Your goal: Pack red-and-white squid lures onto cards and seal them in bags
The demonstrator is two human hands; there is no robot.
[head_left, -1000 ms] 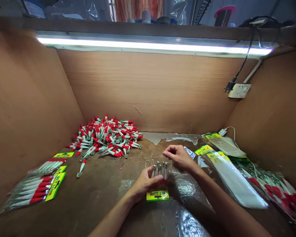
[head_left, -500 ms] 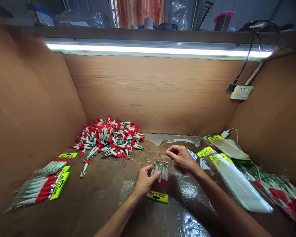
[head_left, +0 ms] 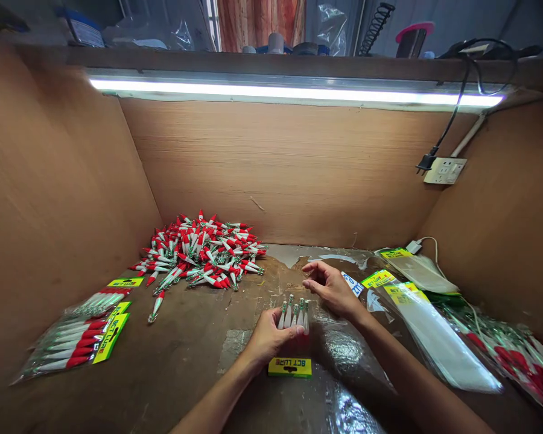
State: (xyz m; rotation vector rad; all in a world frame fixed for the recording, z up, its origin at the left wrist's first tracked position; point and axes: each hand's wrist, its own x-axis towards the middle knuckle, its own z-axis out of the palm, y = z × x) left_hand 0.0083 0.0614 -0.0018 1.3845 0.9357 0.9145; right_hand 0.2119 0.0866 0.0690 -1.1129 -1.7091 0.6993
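Observation:
My left hand [head_left: 271,337] grips a clear bag of red-and-white fishing lures [head_left: 294,316], its thumb laid across the lures. Their green-wired hook ends point away from me, and the bag's yellow header card [head_left: 289,366] lies nearest me. Just beyond and to the right, my right hand [head_left: 332,289] hovers with thumb and forefinger apart and nothing visible between them. Beside it on the table is a blue-and-white label [head_left: 353,284], partly hidden. Loose lures [head_left: 203,250] form a heap at the back left.
Filled lure bags [head_left: 72,343] lie at the left. Flat bags with yellow headers [head_left: 438,337] and more packed lures [head_left: 516,355] are on the right. Wooden walls [head_left: 262,163] enclose the table. A black plug [head_left: 428,161] hangs by the socket [head_left: 446,171] under a lit tube [head_left: 298,93].
My right thumb and forefinger have parted from a pinch. My left thumb has shifted right across the lures, and the header card has turned straighter.

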